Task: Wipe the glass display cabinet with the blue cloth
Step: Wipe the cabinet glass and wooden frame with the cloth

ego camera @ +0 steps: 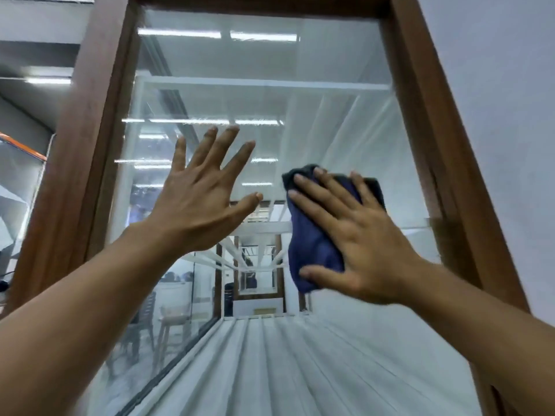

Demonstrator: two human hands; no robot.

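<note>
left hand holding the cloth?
No, the left hand is spread with nothing in it, while the right hand presses the blue cloth against the glass with straight fingers.

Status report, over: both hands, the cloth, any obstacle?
Right hand flat, pressing crumpled dark blue cloth on wood-framed glass cabinet. Left hand open, fingers spread. Nothing blocking the glass.

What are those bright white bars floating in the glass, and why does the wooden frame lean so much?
Head view: those are ceiling lights reflected in the glass pane; the wide-angle lens likely splays the wooden frame; the blue cloth, under the right hand, looks blurred at its upper edge.
</note>
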